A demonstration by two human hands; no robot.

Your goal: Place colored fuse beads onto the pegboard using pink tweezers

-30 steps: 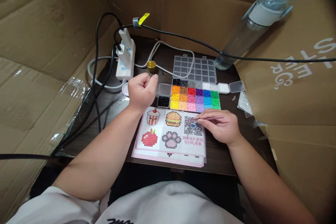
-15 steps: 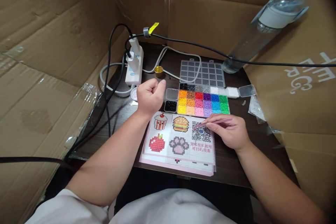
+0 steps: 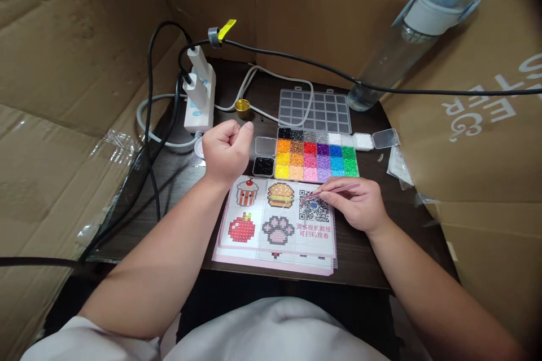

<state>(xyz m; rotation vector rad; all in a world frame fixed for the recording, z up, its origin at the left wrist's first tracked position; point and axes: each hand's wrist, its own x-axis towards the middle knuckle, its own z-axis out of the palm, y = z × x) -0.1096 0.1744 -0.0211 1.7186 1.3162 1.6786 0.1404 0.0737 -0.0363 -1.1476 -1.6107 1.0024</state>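
Note:
My left hand (image 3: pixel 228 149) is closed in a fist, thumb up, to the left of a small open box of black beads (image 3: pixel 263 167). Nothing shows sticking out of it. Pink tweezers (image 3: pixel 339 187) are pinched in my right hand (image 3: pixel 359 203), their tips pointing left over the QR code on a pattern sheet (image 3: pixel 259 235). Printed on that sheet are a cupcake, a burger, a red fruit and a paw, with a clear pegboard seemingly over part of it. Just behind lies a compartment box of coloured beads (image 3: pixel 310 161). Whether the tips hold a bead is too small to tell.
A white power strip (image 3: pixel 200 98) with black cables stands back left. Behind the beads are a small gold cup (image 3: pixel 243 108) and a clear compartment lid (image 3: pixel 339 115). A tall bottle (image 3: pixel 393 56) rises back right. Cardboard walls (image 3: pixel 330 17) enclose the desk.
The view has shifted, so everything sits a little further left and higher. My left fist and my right hand with the tweezers keep nearly the same places over the desk.

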